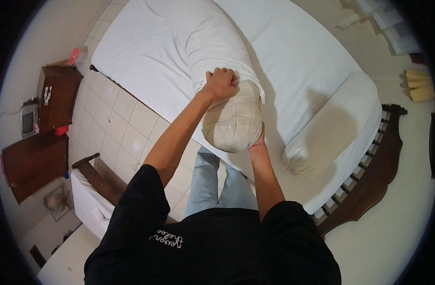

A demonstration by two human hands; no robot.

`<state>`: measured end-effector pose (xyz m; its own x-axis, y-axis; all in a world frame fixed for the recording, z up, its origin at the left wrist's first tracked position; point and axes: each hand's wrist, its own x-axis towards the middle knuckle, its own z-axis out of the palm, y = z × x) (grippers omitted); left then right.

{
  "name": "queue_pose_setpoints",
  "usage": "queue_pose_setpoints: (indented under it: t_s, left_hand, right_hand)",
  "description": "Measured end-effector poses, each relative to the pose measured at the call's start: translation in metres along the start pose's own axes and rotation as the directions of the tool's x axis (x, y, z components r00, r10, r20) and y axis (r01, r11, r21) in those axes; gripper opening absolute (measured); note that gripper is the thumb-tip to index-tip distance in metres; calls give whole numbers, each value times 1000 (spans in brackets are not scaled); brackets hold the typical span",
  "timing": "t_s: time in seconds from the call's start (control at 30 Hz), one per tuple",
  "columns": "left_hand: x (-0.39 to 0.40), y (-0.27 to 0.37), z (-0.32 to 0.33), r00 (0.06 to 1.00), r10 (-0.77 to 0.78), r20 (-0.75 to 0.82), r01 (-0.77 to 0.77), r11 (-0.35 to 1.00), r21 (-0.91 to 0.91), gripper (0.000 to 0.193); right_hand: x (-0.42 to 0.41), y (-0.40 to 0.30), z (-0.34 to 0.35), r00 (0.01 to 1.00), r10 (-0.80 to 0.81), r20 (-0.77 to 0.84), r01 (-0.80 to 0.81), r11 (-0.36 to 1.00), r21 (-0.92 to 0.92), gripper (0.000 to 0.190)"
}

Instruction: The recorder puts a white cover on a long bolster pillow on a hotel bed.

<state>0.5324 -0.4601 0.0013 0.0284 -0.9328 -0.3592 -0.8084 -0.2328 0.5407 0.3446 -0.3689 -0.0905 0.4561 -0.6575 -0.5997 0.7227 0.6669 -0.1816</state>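
Observation:
A long cream bolster (233, 123) lies across the bed with its bare rounded end toward me. A white bolster cover (217, 46) wraps the rest of it, its open edge bunched partway along. My left hand (221, 83) grips that edge from above, fingers curled into the cloth. A thin tie loop of the cover sticks out beside the knuckles. My right hand (261, 139) supports the bare end from its right side and underneath; most of its fingers are hidden behind the bolster.
A second bolster (320, 130) rests by the dark wooden headboard (374, 178). The white-sheeted bed (285, 46) spreads before me. On the left, across the tiled floor (132, 124), stand wooden cabinets (60, 96), a small television (28, 119) and another bed (85, 199).

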Motion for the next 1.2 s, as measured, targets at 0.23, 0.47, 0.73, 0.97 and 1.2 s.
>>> queue_pose_setpoints:
  t_s: [0.23, 0.47, 0.73, 0.97, 1.2]
  left_hand:
    - [-22, 22, -32, 973, 141, 181, -140, 990, -17, 24]
    - [-131, 50, 7, 995, -36, -88, -2, 916, -401, 12]
    - [-106, 41, 7, 970, 113, -215, -207, 848, -487, 27]
    - [-115, 30, 51, 895, 151, -419, -313, 884, -348, 32]
    - [-118, -59, 96, 724, -217, -655, -9, 946, -323, 23]
  right_hand:
    - [18, 19, 0, 999, -34, 11, 34, 998, 54, 51]
    - [49, 5, -12, 981, -180, 71, 178, 983, 41, 52]
    - [-53, 17, 42, 907, -395, -147, 297, 846, -442, 52]
    - [-21, -2, 1, 872, -354, -338, 209, 894, -397, 50]
    - [-53, -17, 17, 964, -80, -253, 18, 971, -238, 68]
